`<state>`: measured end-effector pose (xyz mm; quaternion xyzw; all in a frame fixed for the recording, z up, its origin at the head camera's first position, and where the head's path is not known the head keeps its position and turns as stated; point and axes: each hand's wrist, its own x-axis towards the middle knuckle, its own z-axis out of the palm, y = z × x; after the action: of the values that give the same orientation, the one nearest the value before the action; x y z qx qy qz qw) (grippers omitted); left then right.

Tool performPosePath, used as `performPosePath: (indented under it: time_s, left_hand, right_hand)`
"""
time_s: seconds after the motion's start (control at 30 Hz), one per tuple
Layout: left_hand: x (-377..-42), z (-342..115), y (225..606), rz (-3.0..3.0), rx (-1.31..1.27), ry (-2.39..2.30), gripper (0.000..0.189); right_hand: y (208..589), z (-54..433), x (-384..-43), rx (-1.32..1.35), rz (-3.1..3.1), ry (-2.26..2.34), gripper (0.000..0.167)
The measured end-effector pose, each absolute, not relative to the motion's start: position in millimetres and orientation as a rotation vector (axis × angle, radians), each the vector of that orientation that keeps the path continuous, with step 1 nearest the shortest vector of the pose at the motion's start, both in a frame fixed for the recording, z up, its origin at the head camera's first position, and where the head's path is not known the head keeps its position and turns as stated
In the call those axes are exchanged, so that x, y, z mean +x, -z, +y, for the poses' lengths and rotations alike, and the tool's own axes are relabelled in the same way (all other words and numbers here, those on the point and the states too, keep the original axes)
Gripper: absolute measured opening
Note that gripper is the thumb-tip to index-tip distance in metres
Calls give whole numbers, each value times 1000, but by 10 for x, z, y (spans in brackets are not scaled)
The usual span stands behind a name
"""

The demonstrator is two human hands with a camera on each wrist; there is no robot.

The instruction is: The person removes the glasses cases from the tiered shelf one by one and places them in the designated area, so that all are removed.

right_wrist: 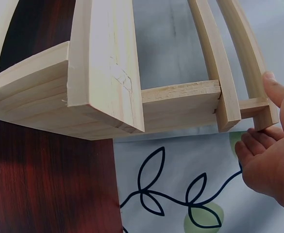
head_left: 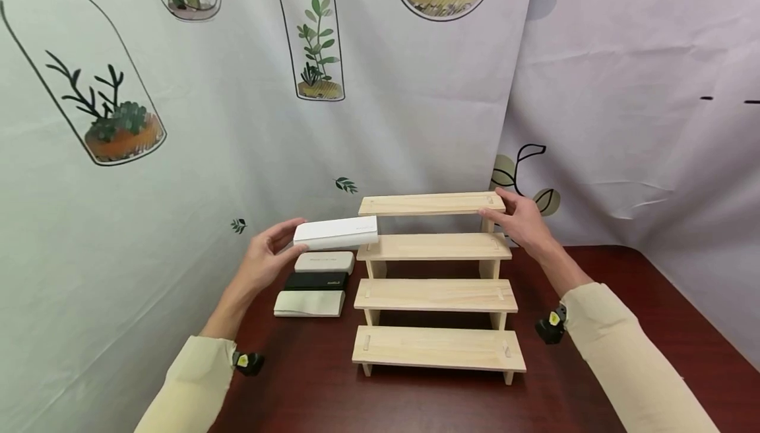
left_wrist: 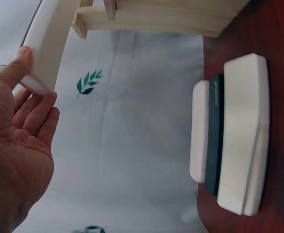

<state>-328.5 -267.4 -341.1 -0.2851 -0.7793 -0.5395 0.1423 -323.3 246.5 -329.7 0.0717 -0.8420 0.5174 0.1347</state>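
Note:
My left hand (head_left: 270, 258) pinches one end of a white glasses case (head_left: 336, 232), thumb on the near side and fingers beneath or behind. The case is held above the table, its right end overlapping the left edge of the second-highest shelf in the head view. A pale wooden four-step display stand (head_left: 436, 294) rises on the table. At its top right corner, my right hand (head_left: 522, 222) grips the end of the top board (head_left: 432, 204), with the thumb on one face and fingers curled underneath in the right wrist view.
Left of the stand lie three more cases in a row: a white one (head_left: 324, 262), a dark green one (head_left: 315, 281) and a cream one (head_left: 309, 303). They rest on the dark red table (head_left: 415, 406). A printed cloth (head_left: 249, 123) hangs behind.

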Motion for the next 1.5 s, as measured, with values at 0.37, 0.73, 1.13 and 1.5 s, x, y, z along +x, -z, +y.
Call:
performPosePath:
  time_s: [0.37, 0.73, 1.13, 1.5]
  left_hand:
    - [-3049, -3018, 3612, -2288, -775, 1528, 55]
    - [-2845, -3269, 3917, -2372, -735, 1444, 53]
    - [-2669, -3446, 4210, -2483, -629, 1389, 56]
    - [-2603, -3582, 4446, -2530, -579, 1411, 57]
  right_hand:
    - [3275, 2454, -3221, 197, -2460, -1498, 87]
    - [3275, 2446, -3208, 191, -2482, -1486, 86]
    - [3273, 2446, -3220, 196, -2473, -1486, 86]
    - [3279, 2450, -3227, 193, -2469, -1485, 85]
